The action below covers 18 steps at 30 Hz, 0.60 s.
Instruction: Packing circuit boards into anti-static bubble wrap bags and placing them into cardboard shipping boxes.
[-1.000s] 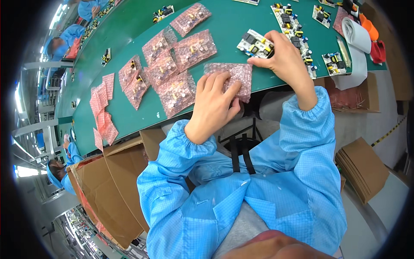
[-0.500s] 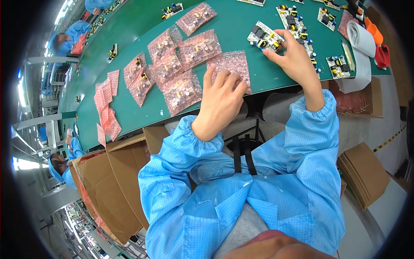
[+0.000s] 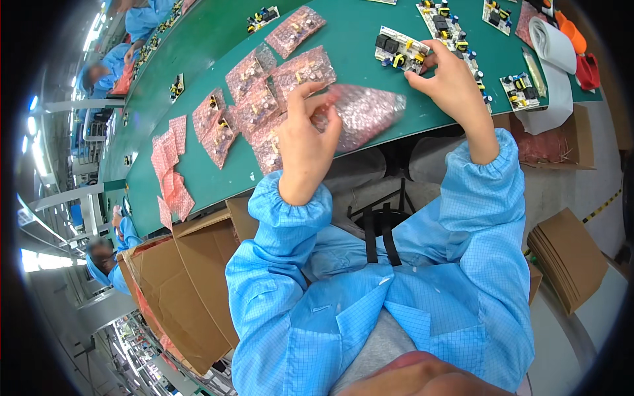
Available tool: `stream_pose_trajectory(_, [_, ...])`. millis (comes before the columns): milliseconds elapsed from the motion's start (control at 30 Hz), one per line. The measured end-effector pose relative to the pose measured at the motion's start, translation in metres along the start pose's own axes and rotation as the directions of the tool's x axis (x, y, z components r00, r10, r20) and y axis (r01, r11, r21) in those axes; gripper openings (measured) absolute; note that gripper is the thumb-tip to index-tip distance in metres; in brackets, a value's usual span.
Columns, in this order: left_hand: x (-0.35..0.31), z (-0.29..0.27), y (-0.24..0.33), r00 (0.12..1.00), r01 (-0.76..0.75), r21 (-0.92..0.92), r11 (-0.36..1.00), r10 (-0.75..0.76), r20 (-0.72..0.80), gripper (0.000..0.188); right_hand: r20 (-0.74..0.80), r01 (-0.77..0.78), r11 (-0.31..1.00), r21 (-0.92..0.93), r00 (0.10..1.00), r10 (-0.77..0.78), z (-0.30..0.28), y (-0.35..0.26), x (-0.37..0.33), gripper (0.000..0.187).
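A pink bubble-wrap bag (image 3: 371, 116), lifted at its left end and blurred by motion, is pinched between the thumb and fingers of my left hand (image 3: 304, 140). My right hand (image 3: 456, 86) grips the right end of a circuit board (image 3: 399, 51) with black, yellow and blue parts, held over the green table (image 3: 231, 173). Several bubble-wrap bags with boards inside, such as a filled bag (image 3: 302, 71), lie left of and beyond my left hand. Past my right hand runs a row of bare circuit boards (image 3: 449, 30).
Flat pink bags (image 3: 173, 173) lie at the table's left. A single board (image 3: 520, 91) and a white foam roll (image 3: 551, 49) are at the right. Below the edge stand a cardboard box (image 3: 191, 290) and folded cardboard (image 3: 571, 257). Co-workers in blue (image 3: 113, 66) are at the far left.
My left hand has gone from resting on the flat bag to pinching and raising its left end, shifting leftward. The board in my right hand has tilted and moved slightly left.
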<state>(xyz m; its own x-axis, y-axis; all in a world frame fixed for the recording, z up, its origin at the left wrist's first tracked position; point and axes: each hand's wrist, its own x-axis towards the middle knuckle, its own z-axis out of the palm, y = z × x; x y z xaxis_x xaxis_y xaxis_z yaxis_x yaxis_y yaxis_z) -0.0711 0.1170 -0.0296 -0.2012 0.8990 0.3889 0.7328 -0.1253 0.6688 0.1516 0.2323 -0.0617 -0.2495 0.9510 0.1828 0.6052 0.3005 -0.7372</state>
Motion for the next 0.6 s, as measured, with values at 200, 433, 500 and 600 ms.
stream_pose_trajectory(200, [0.003,-0.003,0.002,0.990,-0.099,-0.100,0.990,0.088,-0.106,0.028,-0.080,0.027,0.998,0.052,0.997,-0.023,-0.001,-0.001,0.001,0.050])
stream_pose_trajectory(433, [-0.009,-0.009,-0.013,0.776,-0.563,-0.001,0.826,0.529,0.344,0.023,-0.052,0.136,0.986,-0.093,0.989,-0.141,-0.002,0.006,0.001,0.033])
stream_pose_trajectory(500, [-0.013,-0.014,-0.019,0.755,-0.545,-0.005,0.838,0.494,0.431,0.023,-0.043,0.131,0.987,-0.091,0.990,-0.135,-0.001,0.006,0.000,0.030])
stream_pose_trajectory(600, [-0.009,-0.017,-0.012,0.735,-0.527,0.006,0.850,0.452,0.505,0.024,-0.025,0.178,0.978,-0.113,0.983,-0.182,-0.003,0.002,0.002,0.027])
